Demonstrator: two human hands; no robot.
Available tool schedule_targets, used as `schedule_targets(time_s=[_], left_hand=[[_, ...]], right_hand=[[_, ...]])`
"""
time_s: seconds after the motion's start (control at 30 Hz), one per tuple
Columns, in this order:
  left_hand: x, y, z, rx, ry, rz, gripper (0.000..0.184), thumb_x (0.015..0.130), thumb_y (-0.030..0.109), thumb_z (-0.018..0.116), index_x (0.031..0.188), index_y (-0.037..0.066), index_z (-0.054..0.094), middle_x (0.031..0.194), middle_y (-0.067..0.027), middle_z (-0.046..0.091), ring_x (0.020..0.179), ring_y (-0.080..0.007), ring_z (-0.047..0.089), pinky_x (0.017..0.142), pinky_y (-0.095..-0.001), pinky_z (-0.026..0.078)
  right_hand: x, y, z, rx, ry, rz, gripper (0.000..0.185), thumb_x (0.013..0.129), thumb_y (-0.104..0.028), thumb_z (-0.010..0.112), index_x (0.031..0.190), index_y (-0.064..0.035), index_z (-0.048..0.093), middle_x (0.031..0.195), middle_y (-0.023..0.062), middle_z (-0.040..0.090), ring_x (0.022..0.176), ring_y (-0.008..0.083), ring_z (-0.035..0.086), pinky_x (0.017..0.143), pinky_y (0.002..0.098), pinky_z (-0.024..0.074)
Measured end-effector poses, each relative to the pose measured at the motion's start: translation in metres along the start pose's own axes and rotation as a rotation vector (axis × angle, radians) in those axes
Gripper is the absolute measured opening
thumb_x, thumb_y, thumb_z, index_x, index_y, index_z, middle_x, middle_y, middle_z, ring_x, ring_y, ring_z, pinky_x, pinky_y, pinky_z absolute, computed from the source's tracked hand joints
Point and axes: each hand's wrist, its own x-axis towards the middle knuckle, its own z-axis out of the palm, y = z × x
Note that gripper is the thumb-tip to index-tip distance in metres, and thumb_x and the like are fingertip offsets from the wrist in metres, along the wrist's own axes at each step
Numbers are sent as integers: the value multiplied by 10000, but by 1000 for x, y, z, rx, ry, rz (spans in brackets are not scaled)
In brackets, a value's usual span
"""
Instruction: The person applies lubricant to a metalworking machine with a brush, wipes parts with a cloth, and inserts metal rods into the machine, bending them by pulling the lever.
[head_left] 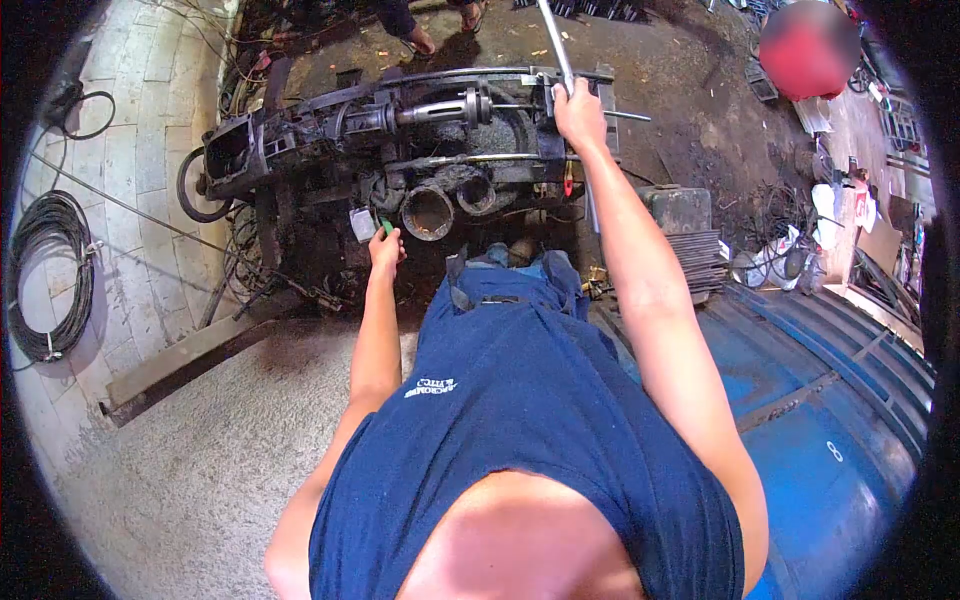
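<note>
A long, greasy machine point(330, 120) stretches across the upper middle, with a bright metal spindle point(440, 110) along its bed. My right hand point(580, 115) is closed around a long silver metal rod point(556, 42) at the machine's right end; the rod runs up out of view. At the machine's near side, my left hand point(386, 248) has its fingers closed on a small green piece point(388, 228), whose kind I cannot make out. Beside it is a white tag or box point(362, 225). Two round pipe-like openings, the larger pipe point(428, 213) in front, sit right of that hand.
A coil of black cable point(50, 275) lies on the pale tiles at left. Blue metal panels point(840, 440) lie at lower right, near a stack of dark metal strips point(690, 262). Another person's feet point(422, 40) are beyond the machine; a person in red point(805, 65) is at upper right.
</note>
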Motion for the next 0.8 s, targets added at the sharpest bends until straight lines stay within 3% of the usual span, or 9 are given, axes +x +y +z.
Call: schedule_targets(time_s=[0.13,0.2,0.73,0.8], left_hand=[[-1,1,-1,8,-21,18,355,899,185,609,1224,73,519,694,6,540,526,-97,509,496,-301,488],[-2,1,2,-4,21,37,339,899,166,601,1211,49,542,668,9,527,480,-84,482,435,-262,444],[0,0,1,-6,33,29,357,905,166,595,1230,35,528,648,2,523,470,-93,482,417,-265,427],[4,-1,-3,14,-63,17,419,899,185,606,1280,60,486,695,4,528,533,-102,508,500,-294,482]], right_hand=[[4,4,1,-22,2,3,424,926,-398,482,1123,-24,514,948,285,650,927,464,625,832,540,485],[4,5,2,-1,4,12,430,922,-396,485,1131,-22,516,943,282,652,935,461,625,838,536,486],[5,6,1,19,-3,-1,440,920,-395,493,1149,-20,509,950,288,647,932,463,622,824,542,481],[6,8,0,-2,-10,-18,436,921,-392,493,1135,-13,508,951,289,646,931,465,621,824,544,480]])
